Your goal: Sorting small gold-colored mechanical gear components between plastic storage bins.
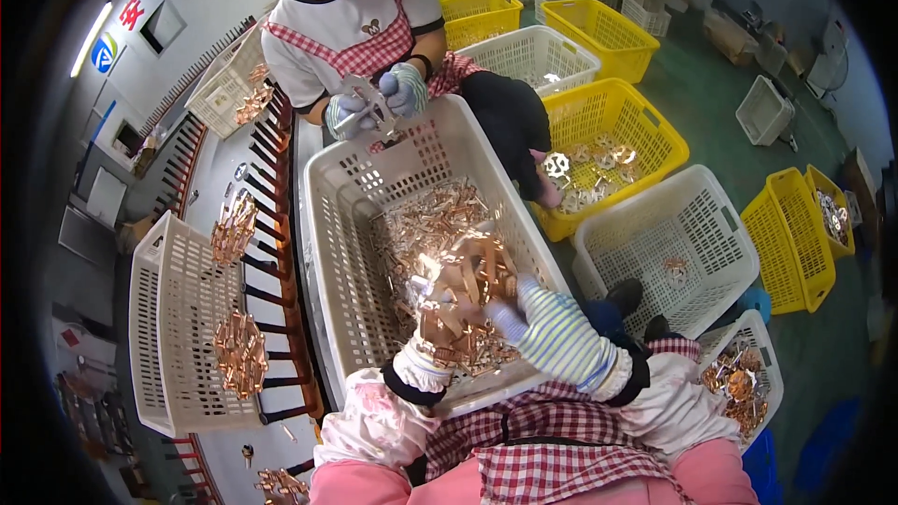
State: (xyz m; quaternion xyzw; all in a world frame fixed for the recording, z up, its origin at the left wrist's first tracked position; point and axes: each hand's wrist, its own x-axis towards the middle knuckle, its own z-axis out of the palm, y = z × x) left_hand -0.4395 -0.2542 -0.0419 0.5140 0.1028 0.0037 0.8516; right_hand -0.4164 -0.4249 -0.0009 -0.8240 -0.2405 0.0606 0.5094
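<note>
A large white plastic crate (547, 266) stands in front of me, its floor covered with small copper-coloured metal pieces (435, 210). Low over them is a flat copper-coloured metal part (477, 266) with arms and gaps, blurred by motion. My left hand (435, 304) is closed about its left side; glare and blur hide most of the fingers. On the right, my right hand (566, 332), in a striped glove, reaches to the part's edge. Its fingertips are smeared, so whether they grip cannot be made out.
Across the crate sits a person whose gloved hands (374, 103) hold a similar metal part. Left is a rack of dark-handled rods (271, 252) beside white crates (192, 318). Yellow crates (613, 122) and a white crate (664, 243) stand right; a smaller crate (744, 379) holds copper pieces.
</note>
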